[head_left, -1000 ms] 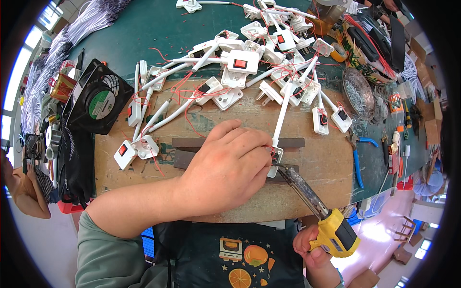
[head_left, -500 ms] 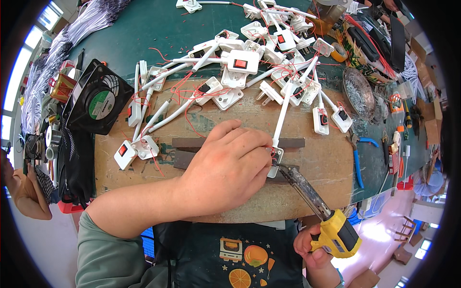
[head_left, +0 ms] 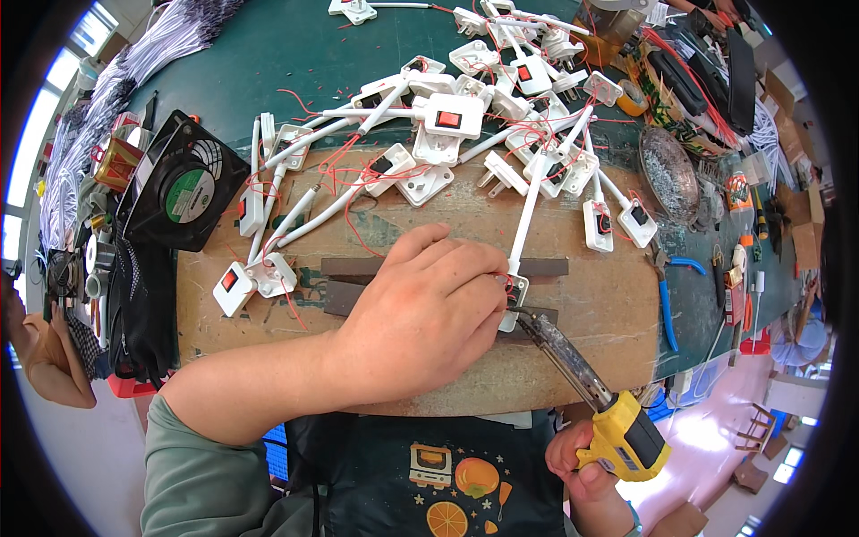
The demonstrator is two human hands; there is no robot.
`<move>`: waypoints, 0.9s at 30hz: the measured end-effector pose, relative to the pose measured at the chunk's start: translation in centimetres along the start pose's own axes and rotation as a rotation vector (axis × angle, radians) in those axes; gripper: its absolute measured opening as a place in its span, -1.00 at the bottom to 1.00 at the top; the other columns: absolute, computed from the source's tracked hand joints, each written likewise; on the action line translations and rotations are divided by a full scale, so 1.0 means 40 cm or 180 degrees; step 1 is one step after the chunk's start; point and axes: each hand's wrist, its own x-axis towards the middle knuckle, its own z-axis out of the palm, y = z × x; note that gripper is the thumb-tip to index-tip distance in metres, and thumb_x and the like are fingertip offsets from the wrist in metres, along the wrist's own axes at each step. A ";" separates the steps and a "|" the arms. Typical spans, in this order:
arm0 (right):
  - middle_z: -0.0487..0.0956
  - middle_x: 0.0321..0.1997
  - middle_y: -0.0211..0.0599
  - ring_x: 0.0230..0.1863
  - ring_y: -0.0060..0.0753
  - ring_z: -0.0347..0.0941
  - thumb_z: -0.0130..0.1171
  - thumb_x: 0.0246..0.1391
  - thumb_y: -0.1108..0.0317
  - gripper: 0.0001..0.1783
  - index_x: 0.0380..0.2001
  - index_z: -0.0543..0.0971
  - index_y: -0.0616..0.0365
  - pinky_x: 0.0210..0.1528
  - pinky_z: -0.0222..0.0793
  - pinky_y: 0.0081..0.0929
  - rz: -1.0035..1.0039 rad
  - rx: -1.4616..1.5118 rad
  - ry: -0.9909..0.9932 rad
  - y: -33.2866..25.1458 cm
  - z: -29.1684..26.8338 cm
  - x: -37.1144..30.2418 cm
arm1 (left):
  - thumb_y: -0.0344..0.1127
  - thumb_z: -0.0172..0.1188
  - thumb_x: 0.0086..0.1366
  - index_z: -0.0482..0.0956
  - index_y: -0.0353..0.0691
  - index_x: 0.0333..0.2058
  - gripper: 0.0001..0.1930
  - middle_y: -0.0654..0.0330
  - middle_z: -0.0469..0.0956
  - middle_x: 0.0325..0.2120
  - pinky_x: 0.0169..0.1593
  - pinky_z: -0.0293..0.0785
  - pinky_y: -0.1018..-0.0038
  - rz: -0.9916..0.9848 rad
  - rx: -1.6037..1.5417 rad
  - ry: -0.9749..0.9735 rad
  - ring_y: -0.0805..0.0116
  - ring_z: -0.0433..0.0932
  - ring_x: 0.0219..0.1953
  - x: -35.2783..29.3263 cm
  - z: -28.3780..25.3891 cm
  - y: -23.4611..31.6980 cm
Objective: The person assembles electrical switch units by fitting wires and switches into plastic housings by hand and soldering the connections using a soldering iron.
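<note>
Head view: right hand [head_left: 582,464] is clasping iron [head_left: 574,365] beyond board's [head_left: 591,387] front edge; left hand [head_left: 428,309], fingers [head_left: 472,259] bent, covering housing [head_left: 522,288], grip hidden.

Nothing is legible; the green label [head_left: 190,198] on the fan [head_left: 199,166] seems too small.

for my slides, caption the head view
Left hand at a white housing, right hand pointing a yellow-handled soldering iron at it.

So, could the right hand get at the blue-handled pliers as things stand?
Probably not right away: the right hand is closed around the yellow-handled soldering iron, so it looks occupied. Otherwise the way seems free, as nothing appears to lie over the handles of the blue-handled pliers.
</note>
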 end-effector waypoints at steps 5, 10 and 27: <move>0.38 -0.55 -0.41 -0.63 -0.43 0.29 0.48 -0.02 0.06 -0.44 -0.11 0.44 0.11 -0.60 0.23 -0.45 -0.0081 0.0053 0.0003 0.003 -0.004 -0.005 | -0.46 0.36 0.08 0.56 -0.16 -0.36 -0.83 0.22 0.60 -0.15 0.18 0.40 0.07 0.0008 -0.0006 0.0021 0.17 0.61 -0.15 -0.001 0.001 -0.001; 0.39 -0.55 -0.40 -0.64 -0.42 0.29 0.50 -0.04 0.08 -0.45 -0.14 0.45 0.11 -0.61 0.23 -0.44 -0.0017 0.0025 0.0047 -0.002 0.000 0.000 | -0.45 0.36 0.08 0.56 -0.16 -0.36 -0.83 0.22 0.60 -0.15 0.18 0.40 0.06 -0.0001 -0.0013 0.0021 0.18 0.61 -0.14 -0.001 0.000 0.000; 0.39 -0.56 -0.41 -0.61 -0.44 0.28 0.47 0.01 0.00 -0.25 0.14 0.39 0.16 -0.58 0.23 -0.46 -0.0133 -0.0292 0.0042 -0.013 -0.003 -0.007 | -0.44 0.37 0.10 0.56 -0.16 -0.35 -0.84 0.22 0.60 -0.15 0.19 0.39 0.07 -0.0010 0.0010 -0.0015 0.18 0.61 -0.13 0.000 -0.001 0.003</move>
